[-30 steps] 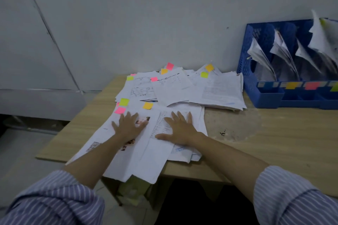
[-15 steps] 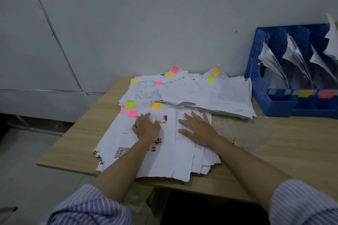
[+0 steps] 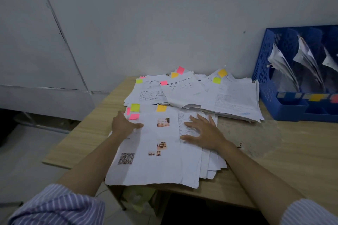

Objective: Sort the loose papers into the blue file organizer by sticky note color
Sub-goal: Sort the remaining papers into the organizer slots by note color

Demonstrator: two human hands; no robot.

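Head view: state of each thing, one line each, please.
Left hand: open, thumb on the near stack's top sheet.
Right hand: open, flat on the near stack.
Near stack: fanned, overhanging the table edge.
Far pile: unsorted, sticky notes showing.
Blue file organizer: upright, slots holding papers.

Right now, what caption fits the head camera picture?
Both hands press flat on loose papers beside a blue file organizer.

1. Bare table lies open between the near papers and the organizer.
2. The far paper heap blocks the table's back, reaching almost to the organizer.
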